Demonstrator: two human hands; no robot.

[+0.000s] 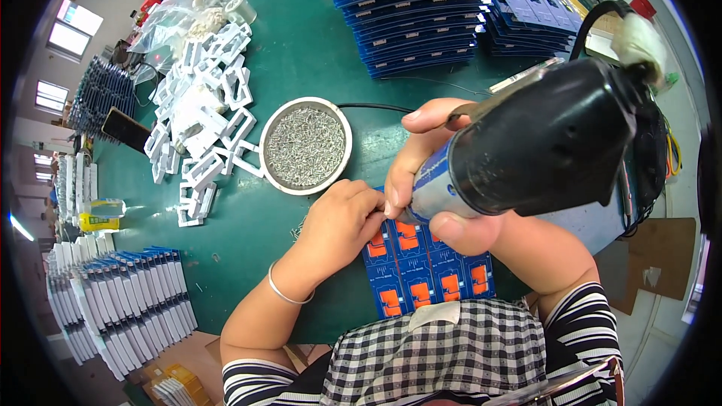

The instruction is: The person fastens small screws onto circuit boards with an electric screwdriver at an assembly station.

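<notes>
My right hand [410, 165] is wrapped round a thick electric screwdriver [549, 139] with a black upper body and a silver-blue lower part. Its tip points down at a blue circuit board panel [429, 265] with orange patches, lying at the table's front edge against my checked apron. My left hand [335, 218] rests at the panel's far left corner, fingers curled and pinched together beside the driver's lower end. Whatever is between those fingertips is hidden, as is the driver's tip. Just beyond my left hand stands a round bowl [302, 190] full of small metal screws [306, 146].
White plastic frames [203, 131] lie heaped left of the bowl. Tall stacks of blue boards [414, 22] stand at the back. Rows of white-edged assemblies [135, 301] fill the left side. A black cable [376, 106] crosses the green table [293, 53] behind the bowl.
</notes>
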